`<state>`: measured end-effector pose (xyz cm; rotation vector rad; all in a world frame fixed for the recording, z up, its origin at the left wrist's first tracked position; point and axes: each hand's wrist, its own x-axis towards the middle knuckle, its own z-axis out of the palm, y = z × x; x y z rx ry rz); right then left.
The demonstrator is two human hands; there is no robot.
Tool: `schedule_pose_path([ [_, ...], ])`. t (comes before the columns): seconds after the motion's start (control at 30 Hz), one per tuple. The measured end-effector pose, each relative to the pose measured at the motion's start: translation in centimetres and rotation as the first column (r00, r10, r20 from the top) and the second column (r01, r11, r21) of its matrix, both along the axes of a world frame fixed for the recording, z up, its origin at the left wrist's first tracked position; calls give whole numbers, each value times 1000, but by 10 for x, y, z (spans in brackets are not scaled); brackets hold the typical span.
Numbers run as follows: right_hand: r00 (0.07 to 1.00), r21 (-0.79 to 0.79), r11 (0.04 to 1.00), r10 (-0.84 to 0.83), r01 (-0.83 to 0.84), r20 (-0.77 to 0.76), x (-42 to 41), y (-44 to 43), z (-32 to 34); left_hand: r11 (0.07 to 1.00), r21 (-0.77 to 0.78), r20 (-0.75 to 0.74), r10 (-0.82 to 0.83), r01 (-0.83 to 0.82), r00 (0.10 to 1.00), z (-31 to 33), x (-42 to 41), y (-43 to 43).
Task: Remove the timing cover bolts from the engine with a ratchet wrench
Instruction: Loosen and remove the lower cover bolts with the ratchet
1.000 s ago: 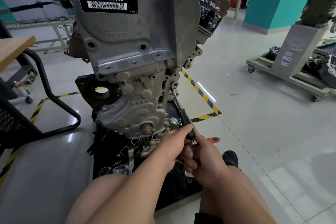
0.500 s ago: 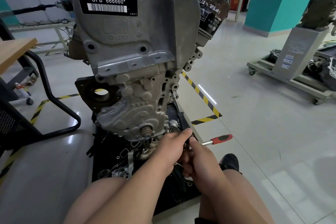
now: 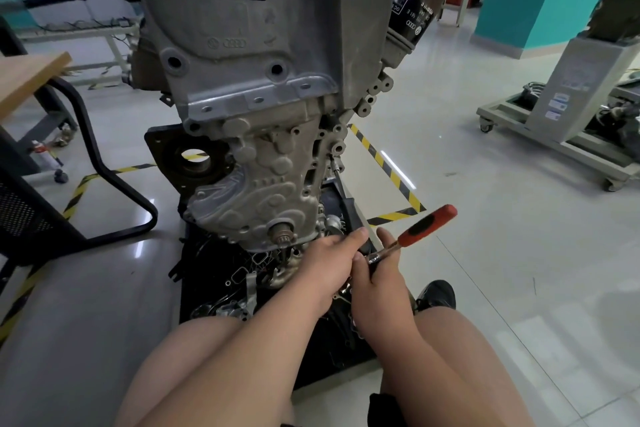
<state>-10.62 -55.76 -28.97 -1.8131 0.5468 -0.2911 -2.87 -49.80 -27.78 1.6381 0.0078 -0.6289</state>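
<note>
Both hands work low centre, at the engine (image 3: 270,45) base. Left hand (image 3: 329,262) curls over the ratchet wrench (image 3: 420,227) head; right hand (image 3: 379,282) grips its shank. The red handle is free and points upper right. The bolt is hidden. Likely best: seat the socket square before swinging. The timing cover (image 3: 263,191) is just above. Loose parts on the black tray (image 3: 194,291) crowd the swing.

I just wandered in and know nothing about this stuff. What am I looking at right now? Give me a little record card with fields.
Setting: workshop floor marked with yellow-and-black tape
Main object: engine, upright, label reading CFB 666660
Timing cover: on the engine's lower front
Under it: black tray of loose parts
Tool: ratchet wrench, red-and-black handle pointing up and right
Right hand: grips the wrench near its head
Left hand: against the wrench head, grip hidden
</note>
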Motion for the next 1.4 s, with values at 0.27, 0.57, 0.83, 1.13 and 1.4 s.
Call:
schedule_pose_path([
  [0.27, 1000, 324, 946, 11, -9, -3, 5, -9, -7, 997, -70, -126, -22, 13, 992, 9, -2, -1],
  [0.57, 998, 552, 831, 51, -60, 32, 5, -7, 0, 994, -103, -108, 13, -24, 994, 6, -2, 1],
  [0.83, 997, 717, 694, 58, -71, 43, 7, -8, 4, 998, -47, -32, 41, -42, 999, 6, -4, -1],
  [1.13, 999, 746, 663, 31, -52, 42, 8, -6, 7, 999, -39, -3, 37, -37, 999, 4, -4, -2],
  [1.4, 1000, 279, 960, -17, 14, 10, -2, -6, 2, 994, -28, 67, 109, -107, 992, 1, -3, -6],
])
